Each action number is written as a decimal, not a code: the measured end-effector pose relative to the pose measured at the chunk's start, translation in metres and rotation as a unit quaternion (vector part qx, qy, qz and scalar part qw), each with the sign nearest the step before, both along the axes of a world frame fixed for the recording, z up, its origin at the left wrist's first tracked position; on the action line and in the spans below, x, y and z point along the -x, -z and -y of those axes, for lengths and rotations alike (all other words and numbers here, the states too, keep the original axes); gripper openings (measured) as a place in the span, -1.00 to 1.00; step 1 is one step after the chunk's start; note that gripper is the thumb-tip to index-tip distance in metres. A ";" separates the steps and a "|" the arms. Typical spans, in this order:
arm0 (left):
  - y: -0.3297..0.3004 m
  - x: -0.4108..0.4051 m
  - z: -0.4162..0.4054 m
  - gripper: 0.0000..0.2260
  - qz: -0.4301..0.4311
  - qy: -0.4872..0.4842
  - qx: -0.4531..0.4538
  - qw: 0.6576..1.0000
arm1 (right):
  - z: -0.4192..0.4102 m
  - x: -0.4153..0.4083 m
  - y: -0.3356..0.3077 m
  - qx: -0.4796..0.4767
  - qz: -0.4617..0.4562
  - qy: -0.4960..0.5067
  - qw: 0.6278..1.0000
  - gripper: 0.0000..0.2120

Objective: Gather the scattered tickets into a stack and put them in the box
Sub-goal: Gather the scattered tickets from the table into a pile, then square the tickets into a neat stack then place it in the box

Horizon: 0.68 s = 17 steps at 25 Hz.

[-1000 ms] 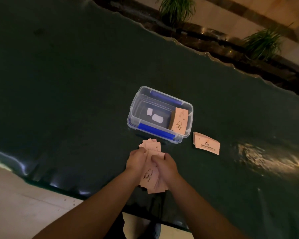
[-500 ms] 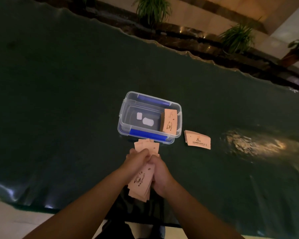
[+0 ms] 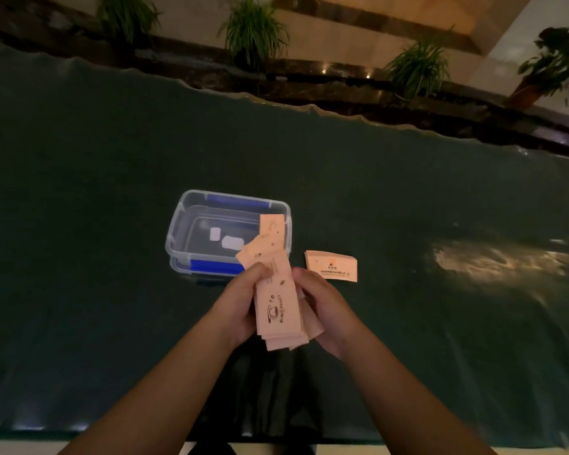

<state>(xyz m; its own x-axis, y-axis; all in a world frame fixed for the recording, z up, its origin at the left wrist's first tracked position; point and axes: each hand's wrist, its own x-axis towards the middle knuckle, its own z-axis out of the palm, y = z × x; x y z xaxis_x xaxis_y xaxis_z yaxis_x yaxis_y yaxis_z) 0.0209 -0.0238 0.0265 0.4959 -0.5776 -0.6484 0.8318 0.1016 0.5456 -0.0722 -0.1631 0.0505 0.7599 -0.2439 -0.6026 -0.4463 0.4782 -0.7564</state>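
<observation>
A loose bundle of pink tickets (image 3: 278, 307) with a cup drawing is held upright between both hands, just in front of the box. My left hand (image 3: 242, 300) grips its left edge and my right hand (image 3: 326, 310) holds its right side. The tickets fan out unevenly at the top and bottom. The clear plastic box (image 3: 184, 224) with blue clips stands open on the table; a pink ticket (image 3: 272, 226) leans inside against its right wall. A small neat stack of tickets (image 3: 332, 266) lies flat on the table right of the box.
The dark green table cover (image 3: 96, 192) stretches wide on all sides, with a bright reflection (image 3: 493, 261) at the right. Potted plants (image 3: 253, 31) and a dark ledge run behind the far edge. The near table edge is close below my forearms.
Both hands have lifted the bundle and turned it more upright and square. The view has shifted, so the box and the flat stack appear further left and lower.
</observation>
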 end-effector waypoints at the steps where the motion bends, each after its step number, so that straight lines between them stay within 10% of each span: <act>1: -0.001 0.006 0.013 -0.70 -0.019 -0.024 0.013 0.999 | 0.012 0.007 -0.003 -0.030 0.004 0.024 0.999 -0.45; 6: 0.004 0.028 0.078 -0.57 -0.028 -0.152 0.024 0.988 | 0.061 0.046 0.004 -0.142 0.069 0.161 0.974 -0.42; 17: 0.034 0.031 0.130 -0.24 0.016 -0.050 -0.129 0.990 | 0.152 0.038 0.047 0.046 -0.033 0.163 0.985 -0.27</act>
<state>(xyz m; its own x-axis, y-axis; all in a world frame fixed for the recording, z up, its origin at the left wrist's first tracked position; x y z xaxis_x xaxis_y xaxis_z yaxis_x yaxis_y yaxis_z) -0.0104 -0.1542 -0.0071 0.5658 -0.3413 -0.7506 0.8059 0.0366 0.5909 -0.1106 -0.3151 0.0031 0.5918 -0.5241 -0.6125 -0.3311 0.5348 -0.7774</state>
